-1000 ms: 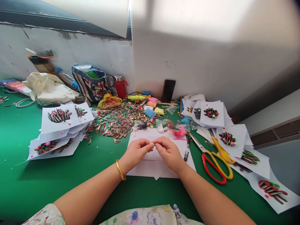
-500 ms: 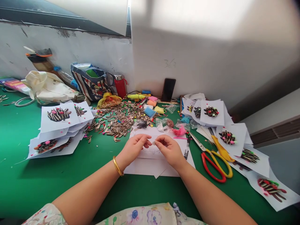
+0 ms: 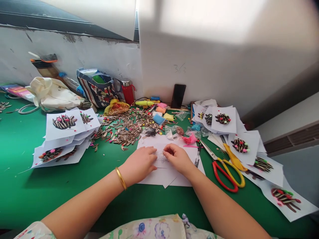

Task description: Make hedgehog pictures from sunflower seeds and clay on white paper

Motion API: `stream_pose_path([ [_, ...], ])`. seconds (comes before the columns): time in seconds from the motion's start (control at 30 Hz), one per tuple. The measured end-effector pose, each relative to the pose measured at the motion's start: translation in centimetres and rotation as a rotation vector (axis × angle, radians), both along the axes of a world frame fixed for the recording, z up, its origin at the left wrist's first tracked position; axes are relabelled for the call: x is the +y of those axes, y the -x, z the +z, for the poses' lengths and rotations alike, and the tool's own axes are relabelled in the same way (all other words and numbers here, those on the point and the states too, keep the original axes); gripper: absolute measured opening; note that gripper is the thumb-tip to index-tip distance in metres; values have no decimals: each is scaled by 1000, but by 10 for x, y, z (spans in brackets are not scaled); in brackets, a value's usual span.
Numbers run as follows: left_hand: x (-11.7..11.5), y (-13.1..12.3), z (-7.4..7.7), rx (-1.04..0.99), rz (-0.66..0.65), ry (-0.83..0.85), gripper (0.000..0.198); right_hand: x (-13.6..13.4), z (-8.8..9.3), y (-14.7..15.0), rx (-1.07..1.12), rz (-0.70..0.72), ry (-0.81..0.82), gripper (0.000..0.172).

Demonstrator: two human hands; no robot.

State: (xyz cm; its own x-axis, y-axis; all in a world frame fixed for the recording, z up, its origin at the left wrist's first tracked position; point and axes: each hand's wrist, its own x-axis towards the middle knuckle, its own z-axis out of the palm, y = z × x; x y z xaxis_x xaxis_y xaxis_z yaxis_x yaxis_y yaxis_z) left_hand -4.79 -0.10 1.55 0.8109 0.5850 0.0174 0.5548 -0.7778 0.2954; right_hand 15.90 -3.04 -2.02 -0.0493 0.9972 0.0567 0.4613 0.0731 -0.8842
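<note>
My left hand [image 3: 141,162] lies flat on the left part of the white paper [image 3: 149,178], palm down with fingers stretched out, a gold bangle on its wrist. Opposite it, my right hand [image 3: 177,159] is closed in a pinch, low over a small line drawing [image 3: 162,157] on the paper. A small whitish piece seems to show at its fingertips, too small to name surely. Part of the drawing is hidden by the right hand. Just right of that hand lies a black pen [image 3: 198,155]. Beyond the hands are pink clay [image 3: 190,139] and a dark clay packet [image 3: 150,132].
Striped sunflower seeds [image 3: 129,131] are heaped beyond the paper. Large scissors [image 3: 221,166] lie open-bladed at the right. Stacks of seed-decorated cards stand left [image 3: 65,132] and right [image 3: 249,157]. A phone [image 3: 178,95] leans on the wall beside a red flask [image 3: 128,92].
My left hand has come away from the right fingertips, moved down and left, and flattened onto the paper. My right hand stays pinched, lower over the drawing. The view has shifted slightly.
</note>
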Motion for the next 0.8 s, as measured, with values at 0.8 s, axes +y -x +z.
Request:
stream_pose_path([
  [0.8, -7, 11, -34, -242, 80, -23, 34, 4, -7, 12, -299, 63, -86, 8],
])
